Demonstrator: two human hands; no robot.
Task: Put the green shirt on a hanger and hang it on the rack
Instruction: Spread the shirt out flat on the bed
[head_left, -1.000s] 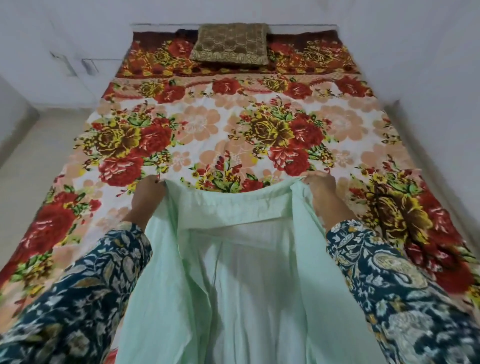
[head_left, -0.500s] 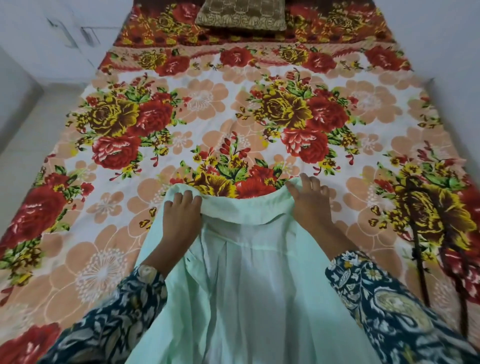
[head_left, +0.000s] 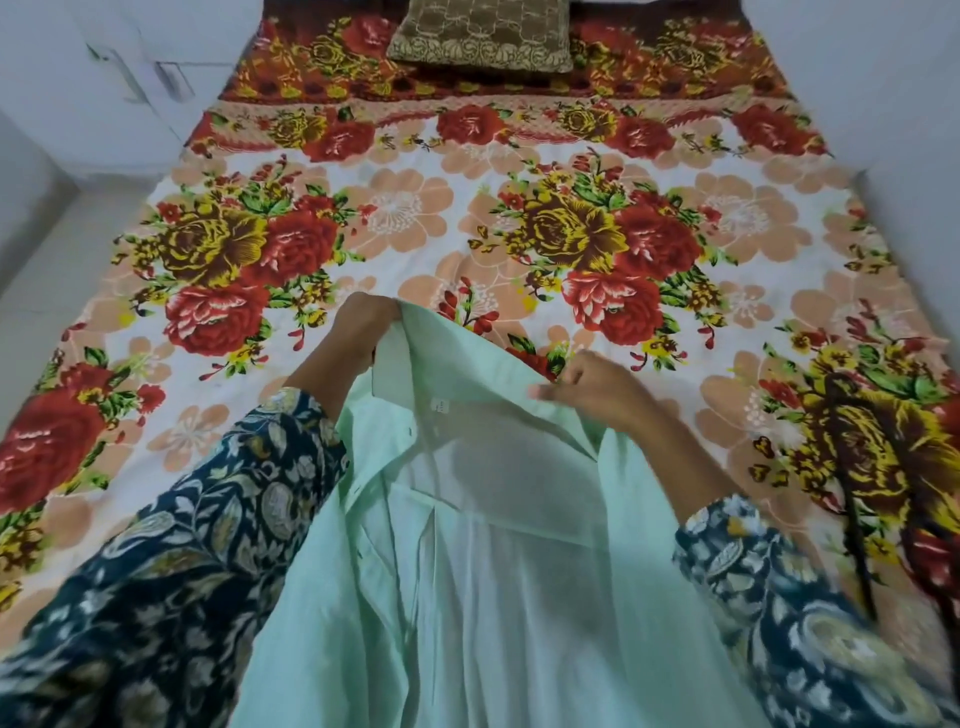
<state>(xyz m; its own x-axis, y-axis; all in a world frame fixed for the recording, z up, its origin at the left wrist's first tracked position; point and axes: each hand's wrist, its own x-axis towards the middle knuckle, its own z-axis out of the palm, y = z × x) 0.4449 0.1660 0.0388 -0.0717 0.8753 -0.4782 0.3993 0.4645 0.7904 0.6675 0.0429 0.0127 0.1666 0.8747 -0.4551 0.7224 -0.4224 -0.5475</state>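
At lower centre, the left hand and right hand each grip the collar of the green shirt above the flowered bed; a brown pillow lies top centre.

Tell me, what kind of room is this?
Most likely a bedroom. A wide bed fills the view, covered with a flowery red, yellow and peach bedsheet, and a brown-gold patterned pillow lies at its far end. The left hand and right hand hold a pale green shirt over it.
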